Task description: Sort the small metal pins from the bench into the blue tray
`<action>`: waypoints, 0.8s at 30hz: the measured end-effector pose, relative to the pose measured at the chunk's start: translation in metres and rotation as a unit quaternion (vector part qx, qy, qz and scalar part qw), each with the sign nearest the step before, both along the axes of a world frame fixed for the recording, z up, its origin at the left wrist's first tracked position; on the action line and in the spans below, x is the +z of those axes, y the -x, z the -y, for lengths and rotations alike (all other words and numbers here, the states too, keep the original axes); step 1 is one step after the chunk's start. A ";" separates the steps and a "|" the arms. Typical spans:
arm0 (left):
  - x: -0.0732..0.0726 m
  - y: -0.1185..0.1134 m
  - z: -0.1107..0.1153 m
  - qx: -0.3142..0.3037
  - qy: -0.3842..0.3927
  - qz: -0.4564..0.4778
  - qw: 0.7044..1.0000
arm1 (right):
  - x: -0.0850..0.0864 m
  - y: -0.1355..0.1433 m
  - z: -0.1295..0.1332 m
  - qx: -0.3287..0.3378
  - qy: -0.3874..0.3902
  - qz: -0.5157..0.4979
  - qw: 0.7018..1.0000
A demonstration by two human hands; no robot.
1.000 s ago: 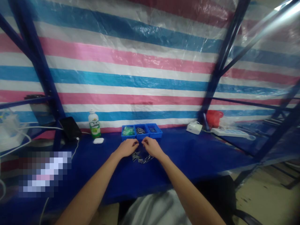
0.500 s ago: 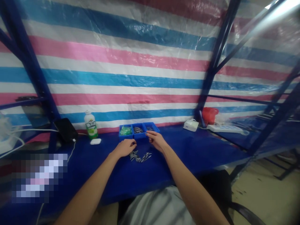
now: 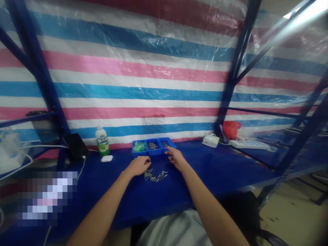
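At centre, the right hand [image 3: 176, 159], fingers loosely parted, reaches to the right-hand blue bin [image 3: 167, 150], apparently for access; the left hand [image 3: 139, 165] curls beside metal pins [image 3: 154, 177], grasp indeterminable.

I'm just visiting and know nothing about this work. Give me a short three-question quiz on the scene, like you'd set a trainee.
1. Multiple choice: which of the three blue bins are the right hand's fingertips nearest?
A) the left one
B) the middle one
C) the right one
2. True or false: the bottle stands upright on the table.
3. Fill in: the left-hand bin holds pieces coloured ____.

Key: 1 C; 2 true; 3 green.
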State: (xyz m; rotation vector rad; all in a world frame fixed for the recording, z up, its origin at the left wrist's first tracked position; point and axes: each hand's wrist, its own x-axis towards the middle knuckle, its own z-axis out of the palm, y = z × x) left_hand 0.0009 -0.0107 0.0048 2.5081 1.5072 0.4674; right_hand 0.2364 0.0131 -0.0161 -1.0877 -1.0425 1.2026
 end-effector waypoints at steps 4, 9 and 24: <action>0.000 0.000 0.000 0.008 0.005 -0.010 1.000 | 0.006 -0.003 0.017 0.056 -0.113 0.236 0.963; -0.002 0.000 -0.001 0.008 0.001 -0.015 1.000 | 0.017 -0.016 0.048 0.167 -0.173 0.457 0.856; -0.002 -0.001 -0.003 -0.003 -0.004 -0.022 1.000 | 0.018 -0.008 0.051 0.179 -0.154 0.619 0.749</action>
